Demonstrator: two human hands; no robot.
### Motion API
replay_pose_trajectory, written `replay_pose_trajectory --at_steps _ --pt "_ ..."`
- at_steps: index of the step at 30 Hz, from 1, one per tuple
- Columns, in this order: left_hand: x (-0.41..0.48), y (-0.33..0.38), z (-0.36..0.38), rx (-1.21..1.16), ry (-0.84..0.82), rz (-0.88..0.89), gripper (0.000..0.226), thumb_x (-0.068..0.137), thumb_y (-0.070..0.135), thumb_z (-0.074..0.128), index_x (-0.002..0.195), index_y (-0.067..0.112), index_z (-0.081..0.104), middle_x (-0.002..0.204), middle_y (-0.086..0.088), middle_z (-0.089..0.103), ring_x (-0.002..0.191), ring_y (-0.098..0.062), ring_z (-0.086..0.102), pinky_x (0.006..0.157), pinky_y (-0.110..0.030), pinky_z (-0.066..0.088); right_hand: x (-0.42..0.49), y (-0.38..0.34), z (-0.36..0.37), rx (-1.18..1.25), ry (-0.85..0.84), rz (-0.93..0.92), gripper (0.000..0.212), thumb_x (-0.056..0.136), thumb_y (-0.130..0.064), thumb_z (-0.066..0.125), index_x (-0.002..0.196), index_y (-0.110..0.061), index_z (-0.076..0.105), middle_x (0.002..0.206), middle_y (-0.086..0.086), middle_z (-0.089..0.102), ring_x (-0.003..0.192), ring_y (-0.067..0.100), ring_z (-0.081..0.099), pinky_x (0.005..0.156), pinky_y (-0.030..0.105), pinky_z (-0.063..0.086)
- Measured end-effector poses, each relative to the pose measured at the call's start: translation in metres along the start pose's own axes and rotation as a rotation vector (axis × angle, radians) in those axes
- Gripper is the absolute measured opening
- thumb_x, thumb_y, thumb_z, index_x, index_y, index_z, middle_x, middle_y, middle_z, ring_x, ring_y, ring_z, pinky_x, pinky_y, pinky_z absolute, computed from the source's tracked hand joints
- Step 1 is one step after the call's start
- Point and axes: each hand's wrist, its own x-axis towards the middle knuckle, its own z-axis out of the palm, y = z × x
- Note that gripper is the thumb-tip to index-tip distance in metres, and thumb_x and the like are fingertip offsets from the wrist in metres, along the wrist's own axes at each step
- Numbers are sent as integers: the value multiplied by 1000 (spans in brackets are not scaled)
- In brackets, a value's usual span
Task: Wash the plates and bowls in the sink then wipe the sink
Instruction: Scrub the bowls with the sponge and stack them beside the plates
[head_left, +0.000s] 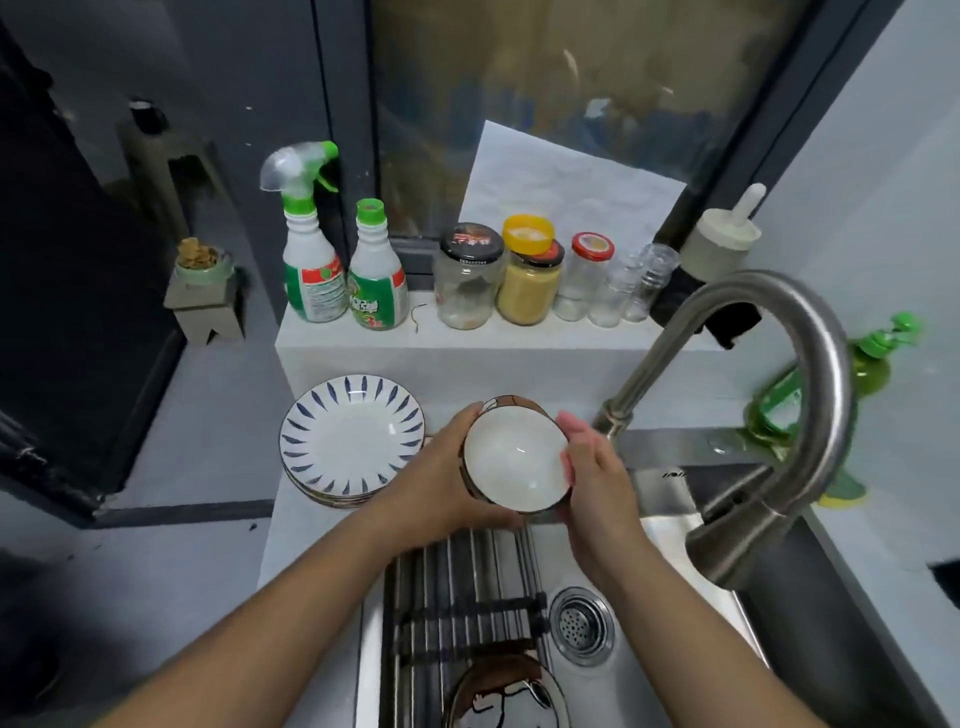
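Middle of the frame: both hands hold a white-lined bowl (514, 462), tipped up, over the far end of the sink (644, 670). The left hand (441, 478) has its fingers curled round the bowl's side and underside, and the right hand (592, 467) grips the opposite rim. If the glaze is wet, a slack hold could drop it onto the rack (457, 587) or the second bowl (506, 696) at the bottom edge, chipping both. The stacked plates (353, 441) on the tabletop, just left, could be knocked.

The counter (301, 530) bears stacked plates (352, 441), perhaps four; ledge (467, 358) behind holds bottles (313, 265) and jars (470, 283).
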Motion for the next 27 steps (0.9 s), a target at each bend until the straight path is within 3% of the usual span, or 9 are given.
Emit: replay_pose_trajectory --at_steps 3,6,10,14,18,22,27 --pt "33 -21 2 14 45 38 93 60 34 100 132 49 44 128 35 56 120 9 55 96 -16 51 29 13 6 -19 69 -41 27 104 -24 46 109 -36 70 102 -9 66 99 15 60 90 34 52" --pt "58 -36 7 46 95 40 102 55 41 99 142 36 44 134 21 56 122 -3 57 102 -35 54 47 21 11 -47 102 -82 27 103 -26 46 113 -37 68 119 -5 67 111 16 63 102 44 53" --pt "81 -45 16 85 131 96 102 56 38 98 143 33 44 135 18 57 122 -6 56 104 -34 51 58 27 12 -82 132 -89 30 92 -42 47 115 -45 66 117 -12 65 111 13 61 101 52 53" --pt "99 -57 21 121 125 153 100 55 47 96 142 31 47 136 18 57 125 -5 54 105 -38 49 70 33 11 -79 173 -118 27 105 -18 46 118 -34 64 116 -6 64 108 11 59 107 37 48" --pt "111 -68 23 178 161 173 99 54 56 94 140 33 50 134 18 59 124 -9 55 105 -41 48 80 39 10 -79 155 -112 29 105 -15 45 124 -27 64 116 -15 65 114 6 61 103 26 47" --pt "115 -82 25 179 170 135 100 52 59 96 138 33 51 134 15 57 125 -12 50 108 -41 44 85 47 7 -97 113 -105 31 103 -12 47 124 -26 66 118 -13 67 107 -5 62 92 13 49" --pt "118 -90 26 184 167 78 103 54 59 94 141 33 47 137 13 53 126 -11 46 108 -37 42 90 54 3 -102 67 -97 33 103 -13 47 125 -30 65 123 -15 67 113 -4 61 100 20 45"
